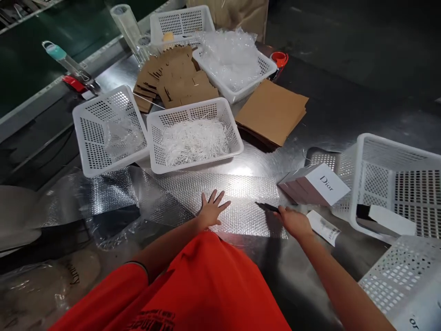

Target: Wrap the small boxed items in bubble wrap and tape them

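A sheet of clear bubble wrap [237,211] lies spread over the metal table in front of me. My left hand [211,211] rests on it, palm down with the fingers spread. My right hand [295,223] is closed around a slim black knife-like tool [267,207], its pointed tip directed left over the right part of the wrap. I cannot make out its exact kind. Just right of the wrap stands a white box marked Dior [325,184]. Beside my right wrist lies a white label with a barcode [324,227].
Behind the wrap stand a basket of white paper shred [195,165], a basket holding clear plastic [113,168], cardboard sheets [272,110] and a basket of bubble wrap [236,94]. Tape rolls [126,27] and a tape dispenser [74,84] are farther back. Another white basket [354,184] is at right.
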### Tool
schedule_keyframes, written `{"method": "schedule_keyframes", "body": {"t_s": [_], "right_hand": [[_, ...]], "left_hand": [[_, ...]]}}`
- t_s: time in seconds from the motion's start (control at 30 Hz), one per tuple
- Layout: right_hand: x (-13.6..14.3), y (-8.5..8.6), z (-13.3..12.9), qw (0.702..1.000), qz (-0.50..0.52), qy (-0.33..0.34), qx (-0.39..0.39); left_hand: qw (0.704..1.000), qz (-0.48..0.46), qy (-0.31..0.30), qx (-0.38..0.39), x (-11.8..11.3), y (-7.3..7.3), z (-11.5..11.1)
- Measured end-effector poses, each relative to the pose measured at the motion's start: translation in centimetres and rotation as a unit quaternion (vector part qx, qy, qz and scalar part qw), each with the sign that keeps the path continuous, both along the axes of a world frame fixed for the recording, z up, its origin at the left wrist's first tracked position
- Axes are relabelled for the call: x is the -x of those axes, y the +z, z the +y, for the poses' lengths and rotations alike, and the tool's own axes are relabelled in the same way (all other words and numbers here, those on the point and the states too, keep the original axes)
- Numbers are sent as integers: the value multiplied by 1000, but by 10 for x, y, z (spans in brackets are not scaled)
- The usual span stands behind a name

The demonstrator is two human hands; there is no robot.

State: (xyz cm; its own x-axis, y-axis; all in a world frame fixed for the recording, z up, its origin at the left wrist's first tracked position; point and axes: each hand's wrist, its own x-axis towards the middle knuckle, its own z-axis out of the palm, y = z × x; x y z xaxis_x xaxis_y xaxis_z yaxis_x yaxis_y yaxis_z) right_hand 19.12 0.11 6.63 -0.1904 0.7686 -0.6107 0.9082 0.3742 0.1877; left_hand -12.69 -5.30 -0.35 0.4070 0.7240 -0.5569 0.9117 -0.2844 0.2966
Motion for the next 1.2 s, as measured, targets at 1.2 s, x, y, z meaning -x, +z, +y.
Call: {"method": "schedule_keyframes", "body": {"t_s": [1.2], "right_hand": [[-80,12,15,997,-66,-41,-18]], "left_hand": [[1000,-19,0,9,6,0,1]]}}
